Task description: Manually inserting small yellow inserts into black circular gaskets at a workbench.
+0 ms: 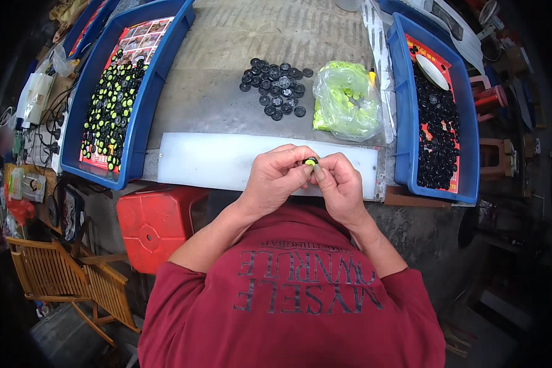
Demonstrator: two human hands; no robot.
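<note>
Between the fingertips of both hands sits a small round black piece with a yellow-green centre [311, 162], over the near edge of a white board [208, 161]. My left hand [278, 178] pinches it from one side, and my right hand [340, 184] grips the other side with thumb and forefinger. Beyond the board, a loose pile of black round discs [276, 86] lies on the table. Right of that pile, a clear plastic bag [356, 116] holds many yellow-green pieces. Parts of the held piece are covered by my fingers.
On the left, a blue tray [142, 104] contains many black discs with yellow-green centres. A second blue tray [405, 104] on the right has many black discs and a white oval dish [432, 72]. A red stool [150, 230] and a wooden chair [55, 270] stand lower left.
</note>
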